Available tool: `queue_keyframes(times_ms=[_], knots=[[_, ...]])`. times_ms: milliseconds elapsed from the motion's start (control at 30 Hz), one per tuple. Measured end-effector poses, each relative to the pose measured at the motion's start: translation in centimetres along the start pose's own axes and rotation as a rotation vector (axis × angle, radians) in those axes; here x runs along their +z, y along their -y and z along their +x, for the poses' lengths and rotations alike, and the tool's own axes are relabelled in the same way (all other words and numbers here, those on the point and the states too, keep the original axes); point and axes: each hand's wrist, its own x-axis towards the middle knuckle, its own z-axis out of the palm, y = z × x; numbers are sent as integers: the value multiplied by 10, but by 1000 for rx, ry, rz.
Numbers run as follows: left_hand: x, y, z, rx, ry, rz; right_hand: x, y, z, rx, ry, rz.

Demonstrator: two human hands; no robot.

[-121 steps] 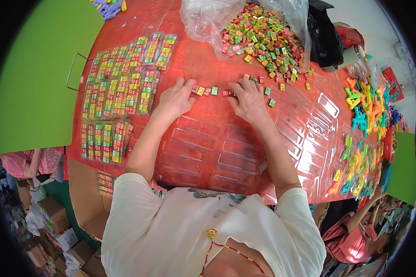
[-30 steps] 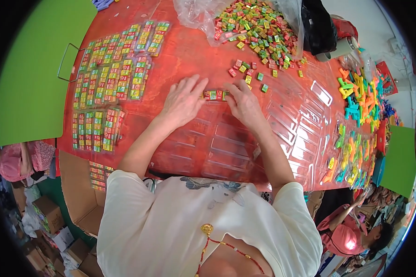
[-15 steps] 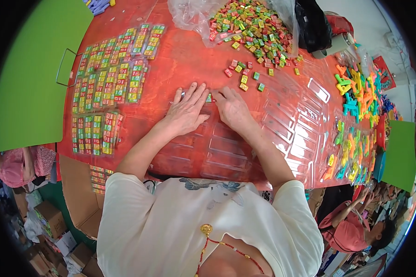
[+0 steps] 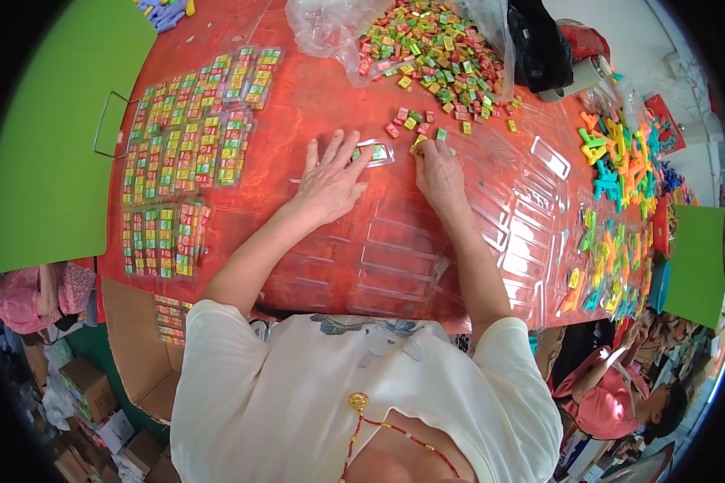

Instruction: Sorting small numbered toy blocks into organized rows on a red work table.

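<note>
My left hand (image 4: pixel 329 183) lies with fingers spread over a narrow clear plastic tray (image 4: pixel 390 153), holding nothing. A small green block (image 4: pixel 378 151) shows in the tray beside its fingertips; the fingers hide the tray's left part. To the right, my right hand (image 4: pixel 441 173) has its fingers closed at a small yellow block (image 4: pixel 416 147), at the near edge of a few loose red, yellow and green blocks (image 4: pixel 411 123). The fingers partly cover that block.
A big heap of small blocks (image 4: pixel 435 56) spills from a clear bag (image 4: pixel 322 36) at the far side. Filled trays (image 4: pixel 189 145) stand in rows at left. Empty clear trays (image 4: pixel 515 217) lie at right, near colourful plastic toy guns (image 4: pixel 620 161). A person (image 4: pixel 612 394) sits at right.
My right hand has moved right, from the tray to the loose blocks. My left hand's fingers have spread, and more of the tray and its green block now shows.
</note>
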Motion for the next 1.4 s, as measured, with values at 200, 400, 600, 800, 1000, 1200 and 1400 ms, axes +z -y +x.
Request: queue_keyframes(times_ms=[200,400,600,800,1000,1200,1400], knots=[[14,7,15,17,-18,-73,2,10,7,24,19,124],[19,15,21,-29,-148,-150,3,13,13,67,17,27],[22,19,23,-70,-210,-183,12,18,17,61,-14,26],[21,20,24,-87,-212,-235,21,19,21,-60,-23,-75],[23,18,24,-101,-221,-257,19,38,25,73,-60,237],[23,19,24,-104,-227,-269,23,51,24,-110,-110,298],[24,19,25,-108,-246,-269,21,52,30,0,42,357]])
